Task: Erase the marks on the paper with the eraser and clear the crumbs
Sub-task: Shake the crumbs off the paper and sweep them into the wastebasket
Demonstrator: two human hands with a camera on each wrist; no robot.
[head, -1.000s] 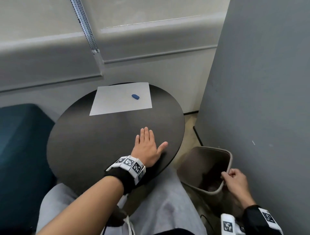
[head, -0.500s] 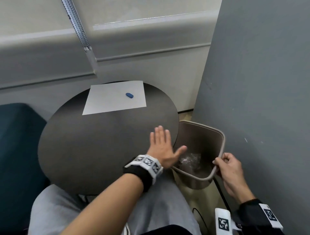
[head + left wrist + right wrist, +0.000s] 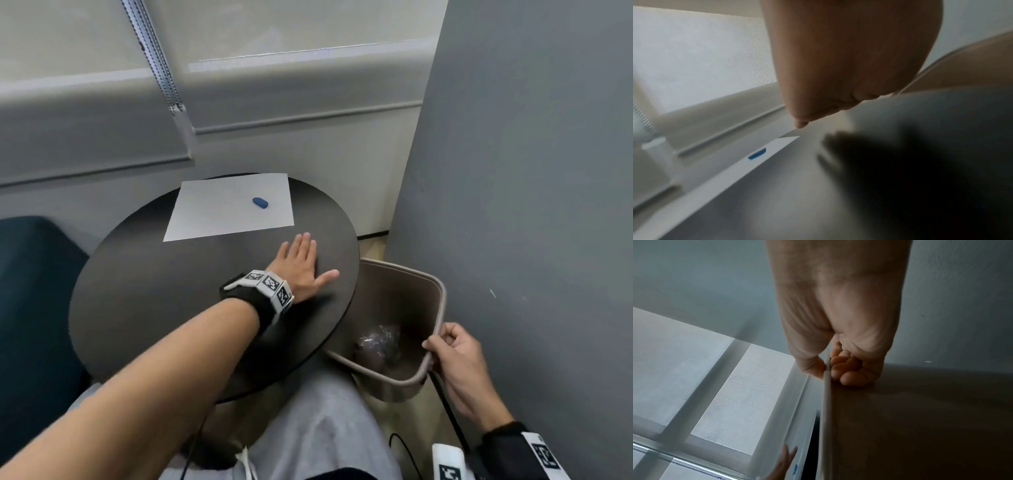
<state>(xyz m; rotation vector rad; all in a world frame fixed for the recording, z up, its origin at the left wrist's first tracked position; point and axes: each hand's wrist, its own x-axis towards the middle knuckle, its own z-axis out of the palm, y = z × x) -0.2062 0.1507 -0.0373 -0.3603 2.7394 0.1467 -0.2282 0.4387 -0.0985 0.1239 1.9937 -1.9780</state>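
A white sheet of paper [image 3: 229, 205] lies at the far side of the round dark table [image 3: 144, 301], with a small blue eraser [image 3: 260, 202] on its right part. The eraser [image 3: 757, 153] and paper [image 3: 719, 180] also show blurred in the left wrist view. My left hand [image 3: 301, 260] lies flat on the table with straight fingers, just below the paper's near right corner. My right hand [image 3: 452, 353] grips the near rim of a beige waste bin [image 3: 435, 301] held beside the table's right edge; thumb and fingers [image 3: 846, 369] pinch the bin wall [image 3: 827, 402]. I can make out no crumbs.
A crumpled clear wrapper [image 3: 378, 342] lies in the bin. A grey partition [image 3: 531, 205] stands close on the right. A dark blue seat [image 3: 30, 308] is at the left. A wall with a blind and its bead chain [image 3: 154, 58] runs behind the table. My grey-clad lap [image 3: 308, 428] is below.
My left hand has moved from the table's near right edge back up toward the paper. The bin, held by my right hand, now sits by the table's right edge.
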